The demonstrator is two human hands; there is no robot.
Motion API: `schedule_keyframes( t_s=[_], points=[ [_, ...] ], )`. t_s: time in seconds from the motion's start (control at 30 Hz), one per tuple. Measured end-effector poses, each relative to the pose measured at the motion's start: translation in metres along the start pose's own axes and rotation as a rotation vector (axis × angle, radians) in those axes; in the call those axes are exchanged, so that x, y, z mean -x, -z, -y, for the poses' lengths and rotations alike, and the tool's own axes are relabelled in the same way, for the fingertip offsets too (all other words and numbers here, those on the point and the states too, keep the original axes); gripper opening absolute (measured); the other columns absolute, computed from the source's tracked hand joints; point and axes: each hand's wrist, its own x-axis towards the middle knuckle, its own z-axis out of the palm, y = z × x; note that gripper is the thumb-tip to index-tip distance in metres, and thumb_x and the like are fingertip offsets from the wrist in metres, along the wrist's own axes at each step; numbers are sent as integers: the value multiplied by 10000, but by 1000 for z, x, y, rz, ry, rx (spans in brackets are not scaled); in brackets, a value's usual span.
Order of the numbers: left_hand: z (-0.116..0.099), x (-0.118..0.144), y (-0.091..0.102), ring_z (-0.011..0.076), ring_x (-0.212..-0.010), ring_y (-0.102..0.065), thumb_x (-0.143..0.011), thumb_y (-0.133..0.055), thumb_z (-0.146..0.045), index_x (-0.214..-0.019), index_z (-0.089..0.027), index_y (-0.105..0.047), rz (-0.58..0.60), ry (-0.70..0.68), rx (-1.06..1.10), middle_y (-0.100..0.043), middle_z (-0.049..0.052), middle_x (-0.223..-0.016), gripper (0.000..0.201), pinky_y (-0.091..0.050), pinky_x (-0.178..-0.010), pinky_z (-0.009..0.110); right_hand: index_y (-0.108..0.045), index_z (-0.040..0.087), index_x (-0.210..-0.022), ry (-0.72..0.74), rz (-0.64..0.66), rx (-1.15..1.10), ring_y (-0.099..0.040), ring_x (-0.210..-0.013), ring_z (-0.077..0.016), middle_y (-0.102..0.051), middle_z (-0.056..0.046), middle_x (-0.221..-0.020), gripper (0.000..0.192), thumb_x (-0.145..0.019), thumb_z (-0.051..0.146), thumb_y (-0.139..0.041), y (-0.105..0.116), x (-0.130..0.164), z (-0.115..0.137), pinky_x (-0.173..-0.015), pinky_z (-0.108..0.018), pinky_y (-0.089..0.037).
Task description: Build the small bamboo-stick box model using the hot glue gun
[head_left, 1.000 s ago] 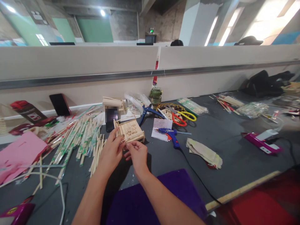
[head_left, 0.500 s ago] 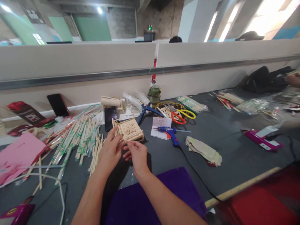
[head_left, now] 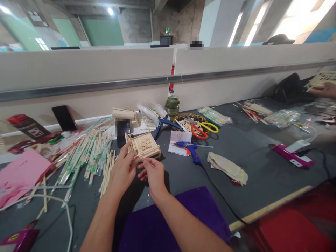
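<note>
A small bed-like model built from thin wooden sticks (head_left: 147, 144), with little pieces on its slatted top, stands on the dark table. My left hand (head_left: 123, 168) is closed on its near left side, fingertips against the sticks. At the front edge, my right hand (head_left: 153, 173) has thumb and index finger pinched together; whatever they hold is too small to make out. Right of the model, a blue glue gun (head_left: 193, 154) rests partly on a white paper (head_left: 177, 149). Loose chopsticks (head_left: 107, 171) lie just left of my left hand.
Wrapped chopsticks (head_left: 78, 154) spread across the left side. Blue pliers (head_left: 165, 122), scissors with red and yellow handles (head_left: 199, 130) and a green jar (head_left: 172, 106) stand behind. A glove (head_left: 228, 168) and purple power strip (head_left: 292, 156) lie right. Another person's hand (head_left: 329, 90) holds a wooden model.
My hands and the stick model keep their places. At the far right, the other person's hand has brought a light wooden model into view.
</note>
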Motion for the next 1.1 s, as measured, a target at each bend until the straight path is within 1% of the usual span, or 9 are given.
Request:
schedule_keyframes(
  t_s=[0.17,0.37,0.9,1.1],
  points=[
    [0,0,0,294,-1208,-525,-910,-466,-213,-896,-199,-554,8,18,5,-355,136,-1465,91,-482,-946,462,-627,137,-816,-7,-3,13,-549,-335,-81,-661,17,-598,213,-702,317,-632,0,0,-1,-302,-145,-373],
    [1,0,-1,279,-1166,-550,-908,-470,-213,-889,-197,-556,-1,5,4,-366,137,-1457,89,-474,-958,469,-635,134,-826,9,0,-2,-556,-357,-80,-667,13,-602,208,-706,304,-627,0,0,1,-315,-143,-383],
    [0,0,0,280,-1169,-555,-906,-466,-223,-887,-204,-553,4,3,-2,-357,136,-1465,91,-475,-958,458,-631,141,-807,-9,0,-5,-550,-344,-80,-660,19,-589,196,-701,305,-637,0,0,0,-308,-144,-376],
    [0,-1,0,287,-1189,-543,-909,-460,-233,-888,-202,-553,0,0,-5,-382,141,-1444,100,-475,-963,460,-627,143,-804,-32,-1,-1,-544,-330,-81,-654,24,-587,195,-703,309,-640,-1,1,1,-300,-146,-377]
  ],
)
